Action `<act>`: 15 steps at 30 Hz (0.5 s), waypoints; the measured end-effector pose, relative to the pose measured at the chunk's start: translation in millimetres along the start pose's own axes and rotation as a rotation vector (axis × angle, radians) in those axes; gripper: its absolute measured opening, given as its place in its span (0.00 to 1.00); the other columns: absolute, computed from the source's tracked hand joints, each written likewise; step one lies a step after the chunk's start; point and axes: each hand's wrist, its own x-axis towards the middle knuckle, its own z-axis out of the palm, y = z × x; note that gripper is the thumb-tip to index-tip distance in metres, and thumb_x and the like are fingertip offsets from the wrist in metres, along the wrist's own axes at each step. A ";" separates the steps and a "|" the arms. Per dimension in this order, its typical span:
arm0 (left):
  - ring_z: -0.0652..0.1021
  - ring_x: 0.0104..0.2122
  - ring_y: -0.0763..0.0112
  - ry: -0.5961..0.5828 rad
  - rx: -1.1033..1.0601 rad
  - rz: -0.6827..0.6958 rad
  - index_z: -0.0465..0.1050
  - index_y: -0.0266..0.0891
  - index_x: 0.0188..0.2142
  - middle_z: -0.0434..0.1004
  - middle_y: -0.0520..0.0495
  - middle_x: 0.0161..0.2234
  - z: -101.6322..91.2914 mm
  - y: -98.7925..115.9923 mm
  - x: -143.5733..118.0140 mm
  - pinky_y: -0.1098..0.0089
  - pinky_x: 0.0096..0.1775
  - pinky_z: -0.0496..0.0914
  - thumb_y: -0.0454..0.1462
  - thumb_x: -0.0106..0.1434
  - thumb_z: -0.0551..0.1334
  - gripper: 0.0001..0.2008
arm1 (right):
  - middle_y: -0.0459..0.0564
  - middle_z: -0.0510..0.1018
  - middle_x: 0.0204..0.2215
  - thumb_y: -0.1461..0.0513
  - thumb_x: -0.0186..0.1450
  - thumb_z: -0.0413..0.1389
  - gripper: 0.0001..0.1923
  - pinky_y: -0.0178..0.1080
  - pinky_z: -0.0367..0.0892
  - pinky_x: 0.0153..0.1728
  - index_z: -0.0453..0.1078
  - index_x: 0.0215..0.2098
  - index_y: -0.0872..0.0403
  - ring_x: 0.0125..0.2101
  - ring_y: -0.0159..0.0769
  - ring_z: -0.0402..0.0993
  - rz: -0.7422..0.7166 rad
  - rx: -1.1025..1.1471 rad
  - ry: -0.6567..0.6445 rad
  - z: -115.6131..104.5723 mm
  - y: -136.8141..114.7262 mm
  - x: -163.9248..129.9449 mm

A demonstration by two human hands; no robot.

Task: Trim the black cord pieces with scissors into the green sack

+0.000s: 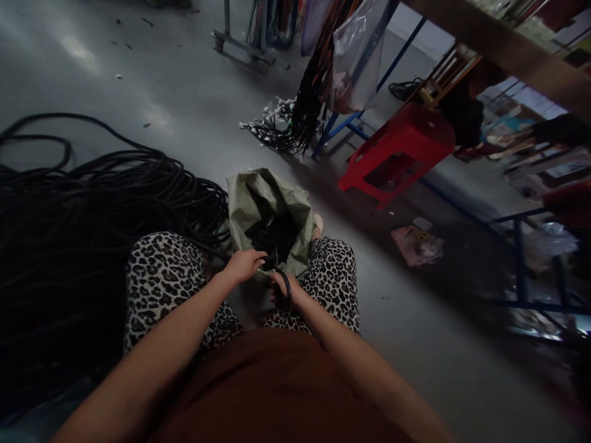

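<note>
Between my knees stands an olive-green woven sack [237,200], its mouth open, with black pieces [274,234] inside. My left hand [244,266] is closed around a black cord [268,261] at the near rim of the sack. Scissors [287,289] with black handles are in my right hand [281,288], fingers wrapped through the loops. Their blades point up over the sack opening, close to the cord end. Whether the blades touch the cord, I cannot tell.
A large heap of black cord [115,191] lies on the floor at left. A red plastic stool [410,138] stands at right, near blue metal frames [335,132]. Bundled black cords with white ends [277,123] hang behind the sack. A printed packet [418,243] lies on the floor.
</note>
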 end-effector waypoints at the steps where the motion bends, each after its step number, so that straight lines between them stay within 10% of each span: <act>1: 0.75 0.44 0.66 0.007 0.001 0.009 0.69 0.47 0.51 0.76 0.48 0.46 1.0 0.3 0.8 0.70 0.43 0.66 0.41 0.64 0.52 0.18 | 0.42 0.65 0.13 0.55 0.63 0.53 0.14 0.28 0.59 0.12 0.63 0.27 0.58 0.11 0.27 0.64 -0.001 -0.025 0.014 -0.2 -0.6 -0.4; 15: 0.75 0.44 0.66 0.050 0.092 0.093 0.69 0.43 0.50 0.77 0.45 0.42 1.3 -1.6 2.2 0.69 0.45 0.65 0.39 0.64 0.53 0.16 | 0.45 0.65 0.13 0.59 0.62 0.48 0.11 0.32 0.61 0.10 0.62 0.25 0.58 0.10 0.30 0.64 -0.011 -0.095 0.090 -3.8 3.3 10.8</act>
